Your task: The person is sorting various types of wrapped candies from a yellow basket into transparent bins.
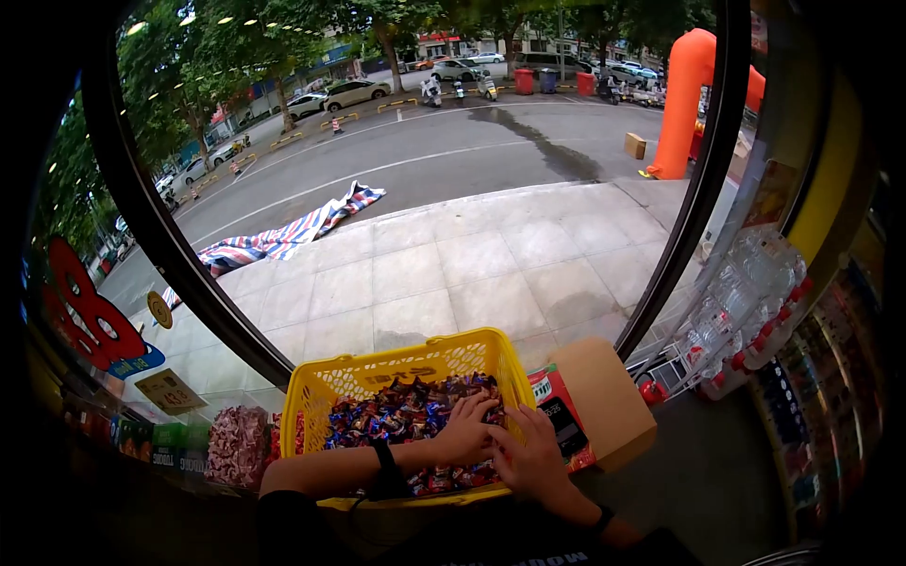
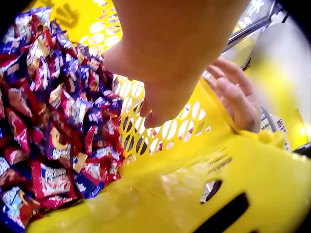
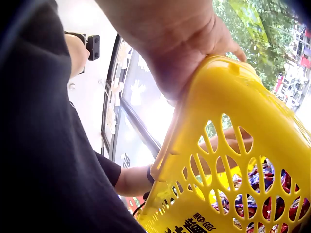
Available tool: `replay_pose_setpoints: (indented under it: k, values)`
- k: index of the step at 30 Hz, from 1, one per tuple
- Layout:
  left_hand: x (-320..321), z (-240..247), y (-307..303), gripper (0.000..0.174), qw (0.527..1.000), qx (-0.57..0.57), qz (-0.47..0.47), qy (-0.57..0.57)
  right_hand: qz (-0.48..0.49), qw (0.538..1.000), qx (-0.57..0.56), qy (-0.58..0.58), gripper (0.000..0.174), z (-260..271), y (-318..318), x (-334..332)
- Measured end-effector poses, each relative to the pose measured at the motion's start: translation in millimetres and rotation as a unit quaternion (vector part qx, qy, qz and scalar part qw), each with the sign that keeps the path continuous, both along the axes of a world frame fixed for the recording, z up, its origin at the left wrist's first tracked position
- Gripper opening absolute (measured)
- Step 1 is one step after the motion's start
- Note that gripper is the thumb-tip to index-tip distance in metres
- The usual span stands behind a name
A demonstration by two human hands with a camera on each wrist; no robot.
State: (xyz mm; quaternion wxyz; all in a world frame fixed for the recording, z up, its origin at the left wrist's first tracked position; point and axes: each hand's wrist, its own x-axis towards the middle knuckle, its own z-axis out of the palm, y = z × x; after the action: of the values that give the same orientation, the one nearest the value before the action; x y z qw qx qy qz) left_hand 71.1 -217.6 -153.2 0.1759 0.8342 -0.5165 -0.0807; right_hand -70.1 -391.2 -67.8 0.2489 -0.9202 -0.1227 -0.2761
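A yellow basket [image 1: 326, 382] holds a heap of wrapped candies [image 1: 401, 410] in blue, red and purple. Over the right part of the heap, the left hand [image 1: 467, 430] reaches with loosely extended fingers; in the left wrist view its fingers [image 2: 158, 112] hang by the perforated wall, and no candy shows in them. The right hand [image 1: 530, 459] lies at the basket's right rim, close beside the left one, its fingers relaxed. In the right wrist view the right hand [image 3: 194, 46] rests on the basket's corner [image 3: 226, 73]; its fingertips are partly hidden there.
Right of the basket are a cardboard box [image 1: 604, 401] and a phone [image 1: 563, 426] on a red package. Bagged pink-wrapped goods [image 1: 238, 445] stand to the left. Beyond the window frame [image 1: 675, 245] lie paving and a street. Bottled water [image 1: 755, 278] and shelves line the right side.
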Motion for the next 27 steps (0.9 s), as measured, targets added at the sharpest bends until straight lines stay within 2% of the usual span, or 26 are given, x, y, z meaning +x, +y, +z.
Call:
replay_pose_setpoints:
  k: [2, 5, 8, 11, 21, 24, 27]
  values:
    - [-11.3, -10.5, -9.3, 0.054, 0.996, 0.083, 0.002, 0.036, 0.006, 1.0, -0.004, 0.0, 0.039, -2.9, -3.5, 2.0]
    - [-12.8, -29.6, -15.5, 0.061, 0.995, 0.094, 0.005, 0.014, 0.005, 1.0, 0.0, 0.012, 0.037, -6.7, -3.8, 2.6]
    - [-7.5, -69.7, -9.5, 0.061, 0.999, 0.041, 0.009, -0.034, -0.002, 1.0, 0.001, 0.017, 0.037, -7.0, -3.4, 2.3]
    - [-6.5, -73.1, -10.1, 0.061, 0.998, 0.032, 0.003, -0.051, -0.007, 1.0, 0.008, 0.004, 0.036, -1.5, -1.7, 2.6]
    - [0.4, -50.5, -20.7, 0.05, 0.999, 0.038, 0.034, -0.018, 0.002, 1.0, 0.018, 0.009, 0.045, 3.3, -1.2, 2.1]
    - [1.2, -13.0, -21.7, 0.042, 0.996, 0.072, 0.042, -0.009, 0.008, 1.0, 0.015, 0.026, 0.043, 0.6, -2.2, 2.7]
    - [9.3, 15.6, -20.8, 0.034, 0.998, 0.056, 0.025, -0.018, 0.015, 0.999, 0.012, 0.026, 0.044, -1.2, -4.5, 3.0]
